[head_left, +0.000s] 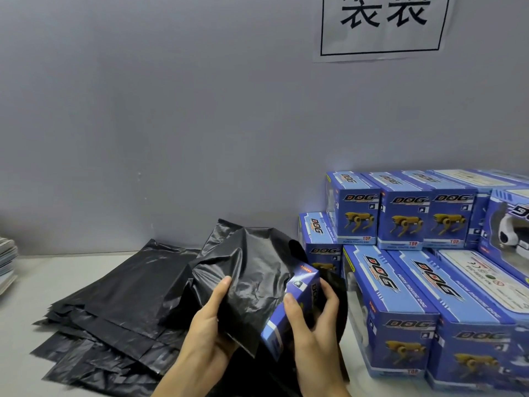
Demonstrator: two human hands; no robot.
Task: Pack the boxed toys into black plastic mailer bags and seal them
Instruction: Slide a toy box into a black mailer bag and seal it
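In the lower middle of the frame my left hand (207, 325) pinches the edge of a black bag (252, 270), thumb on top. My right hand (310, 330) curls round a blue box (297, 305), tipped with its top end poking into the bag. More bags (114, 305) lie flat at lower left. Stacked boxes (415, 296) fill the lower right.

Flat bags (114, 305) lie left of the stacked boxes (415, 282).
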